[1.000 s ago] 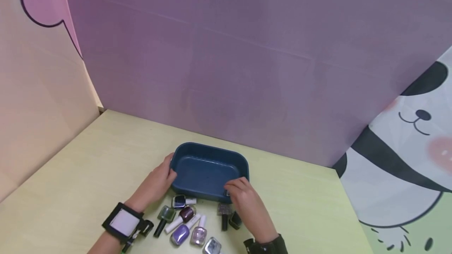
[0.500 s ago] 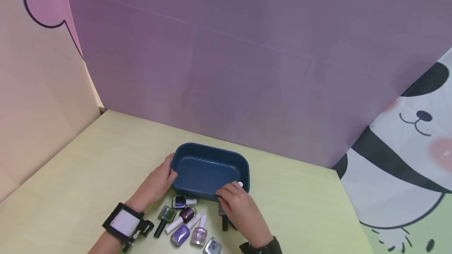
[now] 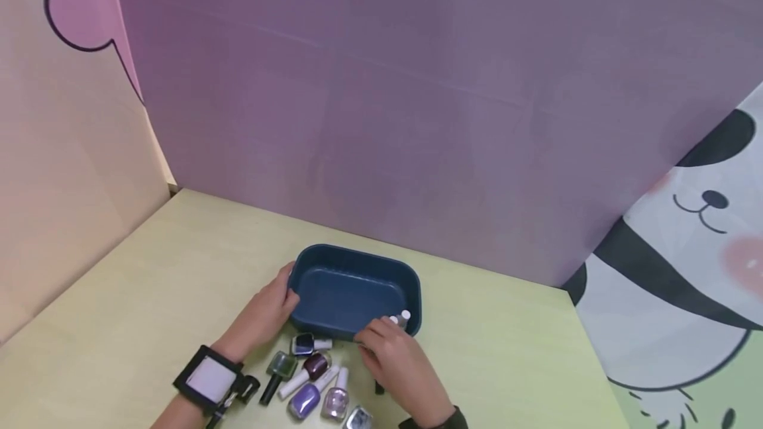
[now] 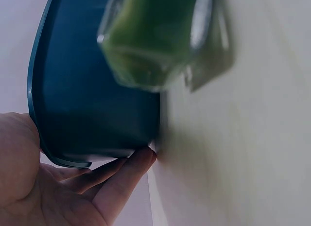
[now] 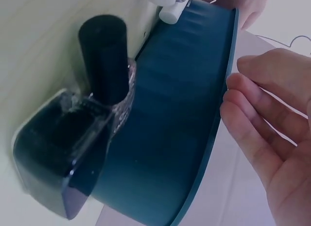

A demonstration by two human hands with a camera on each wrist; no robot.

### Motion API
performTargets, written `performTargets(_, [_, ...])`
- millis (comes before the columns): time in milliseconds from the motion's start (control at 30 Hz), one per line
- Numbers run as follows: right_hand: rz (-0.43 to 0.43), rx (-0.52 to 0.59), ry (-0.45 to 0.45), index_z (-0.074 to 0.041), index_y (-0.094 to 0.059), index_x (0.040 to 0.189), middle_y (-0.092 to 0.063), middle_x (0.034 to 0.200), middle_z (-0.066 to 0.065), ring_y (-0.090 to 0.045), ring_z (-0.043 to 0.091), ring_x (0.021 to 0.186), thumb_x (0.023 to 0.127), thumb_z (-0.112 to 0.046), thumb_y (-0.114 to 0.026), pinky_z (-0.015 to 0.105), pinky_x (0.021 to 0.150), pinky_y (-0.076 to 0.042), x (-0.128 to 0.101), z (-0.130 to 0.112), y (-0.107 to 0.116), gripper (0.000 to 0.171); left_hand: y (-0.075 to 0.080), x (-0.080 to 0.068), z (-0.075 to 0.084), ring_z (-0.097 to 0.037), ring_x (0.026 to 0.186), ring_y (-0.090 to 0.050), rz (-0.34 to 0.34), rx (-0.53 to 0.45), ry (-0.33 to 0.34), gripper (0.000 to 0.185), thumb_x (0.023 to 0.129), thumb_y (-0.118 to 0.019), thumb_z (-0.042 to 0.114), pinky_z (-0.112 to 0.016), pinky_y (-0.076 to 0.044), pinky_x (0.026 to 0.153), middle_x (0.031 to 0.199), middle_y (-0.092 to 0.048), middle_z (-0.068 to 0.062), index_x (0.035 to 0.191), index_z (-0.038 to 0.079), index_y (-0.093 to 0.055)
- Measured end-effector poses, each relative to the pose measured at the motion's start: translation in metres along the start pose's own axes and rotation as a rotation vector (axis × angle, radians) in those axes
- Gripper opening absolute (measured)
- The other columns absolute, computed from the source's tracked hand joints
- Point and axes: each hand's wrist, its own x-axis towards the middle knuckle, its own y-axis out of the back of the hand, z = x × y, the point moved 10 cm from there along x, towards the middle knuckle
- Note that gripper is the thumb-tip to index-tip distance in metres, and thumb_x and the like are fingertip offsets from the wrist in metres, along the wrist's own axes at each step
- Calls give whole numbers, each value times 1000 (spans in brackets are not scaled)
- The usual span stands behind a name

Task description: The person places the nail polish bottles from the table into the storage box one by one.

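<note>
The right hand (image 3: 396,363) has been drawn leftward along the near rim of the blue tray (image 3: 334,258), fingers relaxed, holding nothing. The left hand (image 3: 262,315) grips its left end. Standing on the counter (image 3: 149,270), the tray looks light and stiff, best taken by the rims.

Bottles (image 3: 310,376) crowd the lower middle below the tub (image 3: 334,263); bare table (image 3: 149,270) lies open left and right.
</note>
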Motion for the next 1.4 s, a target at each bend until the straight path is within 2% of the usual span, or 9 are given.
performTargets(300, [-78,-10,34,-16,-73,92,-64,88,-9,-56,5,82,82,-16,-79,18,76,-49,1,-11,-13,12,1,1,1,-15,71,-49,-4,0,3,61,99,-46,10,-34,-43,70,74,-46,-2,153,-5,-22])
performTargets(667, [-224,63,37,-19,-73,92,-64,90,-10,-58,0,82,85,-20,-77,13,74,-47,0,-20,-30,9,1,1,3,-15,67,-46,-6,-7,1,61,99,-46,10,-33,-41,67,72,-44,-2,153,-5,-23])
performTargets(1100, [-412,182,-77,-23,-76,102,-66,94,-14,-58,-8,80,88,-27,-74,12,71,-47,-5,-16,-49,15,0,1,3,-14,67,-46,-1,-11,-6,61,98,-47,10,-31,-41,66,71,-44,-1,153,-5,-24])
performTargets(1400, [-414,205,-54,-25,-78,102,-64,89,-14,-54,-10,76,87,-27,-75,8,66,-42,-5,-21,-53,15,-1,0,0,-15,67,-47,3,-7,-1,60,98,-47,9,-32,-41,66,72,-44,-1,153,-3,-25])
